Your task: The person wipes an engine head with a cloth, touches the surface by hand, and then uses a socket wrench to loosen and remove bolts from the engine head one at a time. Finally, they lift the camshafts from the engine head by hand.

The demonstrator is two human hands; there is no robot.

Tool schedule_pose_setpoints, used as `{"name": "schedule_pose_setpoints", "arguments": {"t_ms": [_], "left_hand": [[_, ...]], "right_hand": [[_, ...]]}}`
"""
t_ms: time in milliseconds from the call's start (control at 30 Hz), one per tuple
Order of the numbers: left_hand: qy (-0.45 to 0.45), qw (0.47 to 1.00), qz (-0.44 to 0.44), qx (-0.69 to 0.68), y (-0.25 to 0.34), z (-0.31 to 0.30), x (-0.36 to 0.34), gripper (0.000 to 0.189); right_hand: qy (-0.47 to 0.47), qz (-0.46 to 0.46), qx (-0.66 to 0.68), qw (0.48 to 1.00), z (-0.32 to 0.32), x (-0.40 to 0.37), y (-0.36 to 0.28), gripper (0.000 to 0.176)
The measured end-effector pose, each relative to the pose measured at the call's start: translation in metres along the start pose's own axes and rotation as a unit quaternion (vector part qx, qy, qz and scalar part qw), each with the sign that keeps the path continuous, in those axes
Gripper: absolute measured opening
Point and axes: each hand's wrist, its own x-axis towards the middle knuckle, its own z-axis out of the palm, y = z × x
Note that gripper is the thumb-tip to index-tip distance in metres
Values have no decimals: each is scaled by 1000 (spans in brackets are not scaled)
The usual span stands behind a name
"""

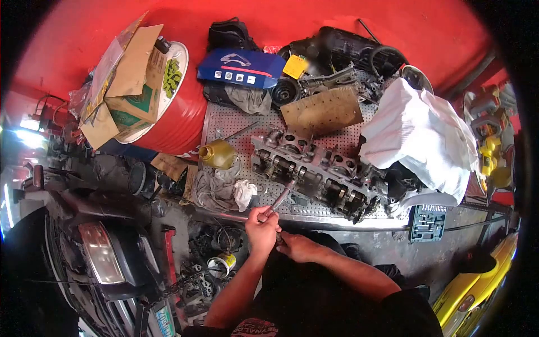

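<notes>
A cylinder head (pixel 311 171) with exposed camshaft lobes lies across the perforated metal bench. My left hand (pixel 262 231) is closed around a socket wrench (pixel 278 200), whose long metal shaft points up toward the front side of the cylinder head and overlaps its edge in this view. Close beside it, my right hand (pixel 298 247) has its fingers wrapped round the lower handle end of the same tool. Both hands are just off the bench's front edge, in front of my dark shirt.
Left of the cylinder head are a yellowish oil bottle (pixel 218 154) and grey rags (pixel 216 188). Behind it lies a brown perforated plate (pixel 321 110). White cloth (pixel 421 135) covers parts at right. A socket set (pixel 428 222) sits below the bench edge; a car (pixel 104 253) stands at left.
</notes>
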Motion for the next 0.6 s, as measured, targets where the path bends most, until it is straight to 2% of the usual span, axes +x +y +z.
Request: {"name": "schedule_pose_setpoints", "arguments": {"t_ms": [167,200,233,267,300,333,400,433,533,600], "left_hand": [[15,999,32,24,-18,10,0,18],[7,999,8,31,-20,7,0,23],[8,983,125,134,-23,4,1,26],[7,942,240,234,-22,5,3,28],[5,879,348,328,-19,5,4,31],[-21,869,330,368,-16,3,4,37],[-38,847,343,405,-6,0,7,34],[-44,835,348,424,-3,-2,8,32],[-10,959,154,239,-16,-7,14,28],[-10,962,149,230,-23,-8,15,26]], "right_hand": [[30,-20,12,999,4,9,28,43],[52,-18,35,998,5,8,23,34],[48,-56,21,997,15,17,28,33],[45,-95,5,994,28,35,40,33],[42,-132,-9,990,35,43,38,32],[20,-138,3,990,41,51,37,36],[-27,-151,28,988,42,66,26,43],[-16,-134,38,990,41,67,25,42],[16,-85,68,994,37,70,30,39],[40,-46,90,994,38,70,39,37]]}}
